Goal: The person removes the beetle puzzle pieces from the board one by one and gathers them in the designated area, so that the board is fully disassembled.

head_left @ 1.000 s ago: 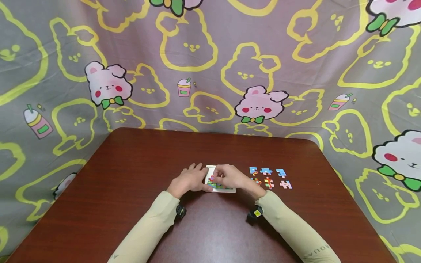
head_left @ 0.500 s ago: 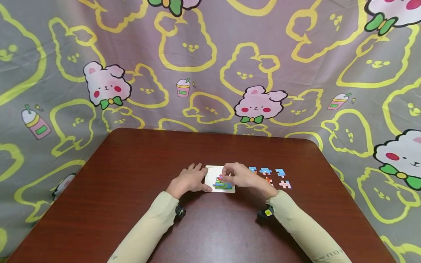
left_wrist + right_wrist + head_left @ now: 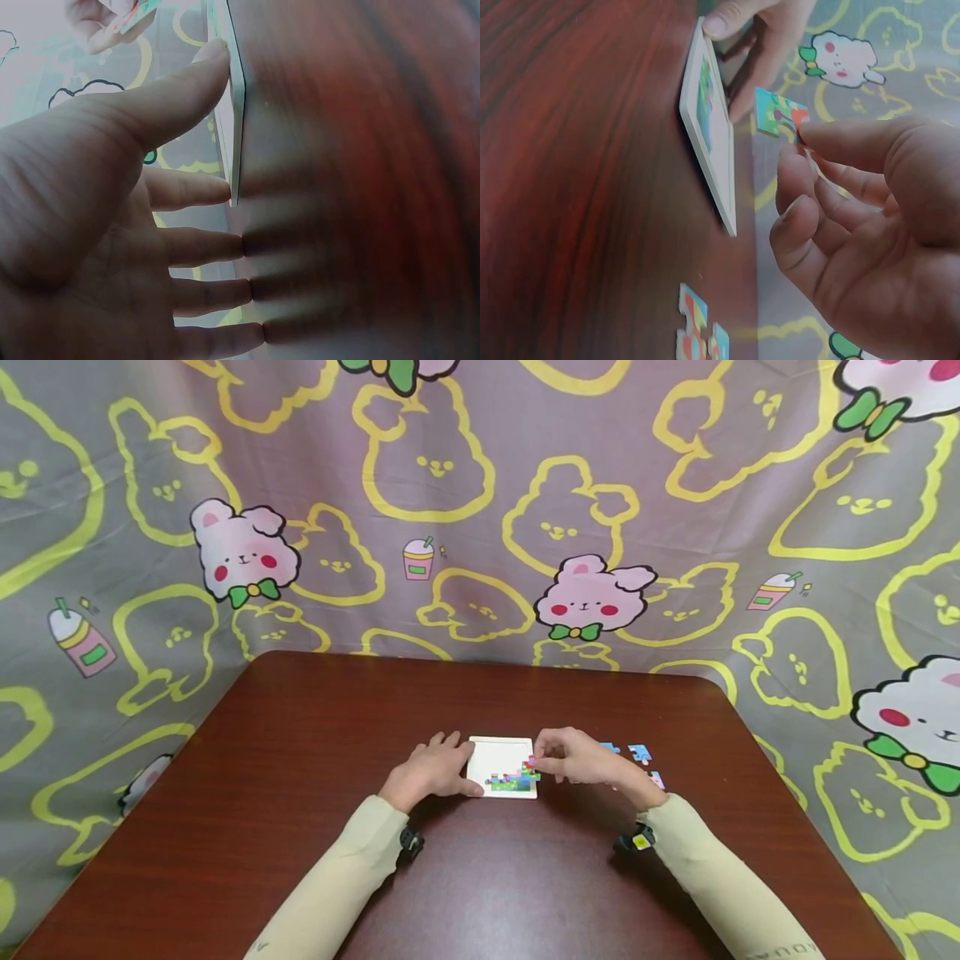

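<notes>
A shallow white puzzle tray lies on the table, with joined green and blue pieces along its near side. My left hand rests at the tray's left edge. In the left wrist view its thumb touches the rim, and the other fingers reach straight down to the table. Over the tray's right edge, my right hand pinches a jigsaw piece between thumb and forefinger. The piece is teal and green with a red part, and it is held above the tray in the right wrist view.
Loose jigsaw pieces lie on the table right of the tray, some hidden behind my right hand and forearm. The brown table ends at a patterned cloth at the back and sides. Each wrist wears a dark strapped device.
My right hand has moved right, from over the tray's middle to its right edge, carrying the jigsaw piece. More of the tray's white floor shows. My left hand stays in place.
</notes>
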The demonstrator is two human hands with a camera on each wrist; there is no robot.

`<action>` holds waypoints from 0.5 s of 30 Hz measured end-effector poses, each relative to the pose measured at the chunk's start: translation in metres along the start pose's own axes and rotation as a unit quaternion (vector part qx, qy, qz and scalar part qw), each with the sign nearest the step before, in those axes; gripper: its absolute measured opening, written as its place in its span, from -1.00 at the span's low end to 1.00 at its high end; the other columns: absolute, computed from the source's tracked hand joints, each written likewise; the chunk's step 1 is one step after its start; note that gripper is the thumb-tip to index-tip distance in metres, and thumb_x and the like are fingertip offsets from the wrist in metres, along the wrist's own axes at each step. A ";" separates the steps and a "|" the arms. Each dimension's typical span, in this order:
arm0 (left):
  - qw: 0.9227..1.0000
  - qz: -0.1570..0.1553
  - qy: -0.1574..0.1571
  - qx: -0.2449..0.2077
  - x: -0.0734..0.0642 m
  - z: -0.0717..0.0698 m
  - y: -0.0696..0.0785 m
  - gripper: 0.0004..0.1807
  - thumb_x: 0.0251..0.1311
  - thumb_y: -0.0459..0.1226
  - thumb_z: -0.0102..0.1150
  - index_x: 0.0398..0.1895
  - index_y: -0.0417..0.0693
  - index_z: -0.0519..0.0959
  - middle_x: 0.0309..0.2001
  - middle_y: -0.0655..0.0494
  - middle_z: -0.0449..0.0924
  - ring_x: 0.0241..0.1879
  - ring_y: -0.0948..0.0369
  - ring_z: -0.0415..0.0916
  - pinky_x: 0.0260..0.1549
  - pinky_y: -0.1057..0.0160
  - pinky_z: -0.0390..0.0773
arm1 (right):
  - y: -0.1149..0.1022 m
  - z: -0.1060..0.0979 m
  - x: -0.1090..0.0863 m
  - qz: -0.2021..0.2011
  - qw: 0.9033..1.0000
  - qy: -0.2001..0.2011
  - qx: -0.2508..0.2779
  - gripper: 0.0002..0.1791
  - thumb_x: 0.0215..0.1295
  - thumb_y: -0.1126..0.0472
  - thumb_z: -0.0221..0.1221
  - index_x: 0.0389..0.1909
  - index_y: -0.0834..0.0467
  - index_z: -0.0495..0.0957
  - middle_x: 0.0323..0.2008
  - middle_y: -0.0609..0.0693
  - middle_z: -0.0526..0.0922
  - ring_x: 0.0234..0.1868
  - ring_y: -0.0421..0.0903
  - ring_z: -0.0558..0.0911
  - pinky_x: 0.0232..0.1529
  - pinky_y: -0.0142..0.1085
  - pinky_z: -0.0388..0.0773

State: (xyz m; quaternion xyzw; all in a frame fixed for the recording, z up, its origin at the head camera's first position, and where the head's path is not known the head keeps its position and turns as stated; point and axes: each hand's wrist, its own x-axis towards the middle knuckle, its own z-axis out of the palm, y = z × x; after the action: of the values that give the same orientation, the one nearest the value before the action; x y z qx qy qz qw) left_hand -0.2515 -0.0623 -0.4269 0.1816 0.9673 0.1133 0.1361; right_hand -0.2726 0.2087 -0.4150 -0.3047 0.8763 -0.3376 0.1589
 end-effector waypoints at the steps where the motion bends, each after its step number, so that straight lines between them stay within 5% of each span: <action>1: 1.000 0.000 -0.001 -0.001 0.000 0.000 0.000 -0.06 0.14 0.21 0.25 0.50 -0.02 0.21 0.52 -0.20 0.06 0.51 -0.22 -0.02 0.38 -0.21 0.17 | 0.000 -0.002 -0.001 0.005 1.000 -0.002 0.001 -0.93 0.37 0.15 0.20 -0.29 0.01 0.51 -0.49 0.09 0.61 -0.60 -0.04 0.57 -0.68 -0.32 0.47; 15: 1.000 -0.001 -0.002 0.003 0.001 -0.001 0.000 -0.06 0.14 0.20 0.25 0.50 -0.02 0.21 0.52 -0.20 0.07 0.51 -0.22 -0.02 0.38 -0.21 0.17 | 0.019 -0.019 -0.016 0.014 0.999 -0.041 0.001 -0.89 0.34 0.17 0.23 -0.36 0.06 0.53 -0.53 0.06 0.60 -0.59 -0.02 0.59 -0.59 -0.19 0.57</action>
State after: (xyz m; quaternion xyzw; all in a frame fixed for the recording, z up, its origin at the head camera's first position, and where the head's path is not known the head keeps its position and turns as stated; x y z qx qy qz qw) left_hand -0.2524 -0.0619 -0.4263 0.1811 0.9676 0.1096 0.1377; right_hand -0.2776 0.2392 -0.4130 -0.3055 0.8730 -0.3235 0.1995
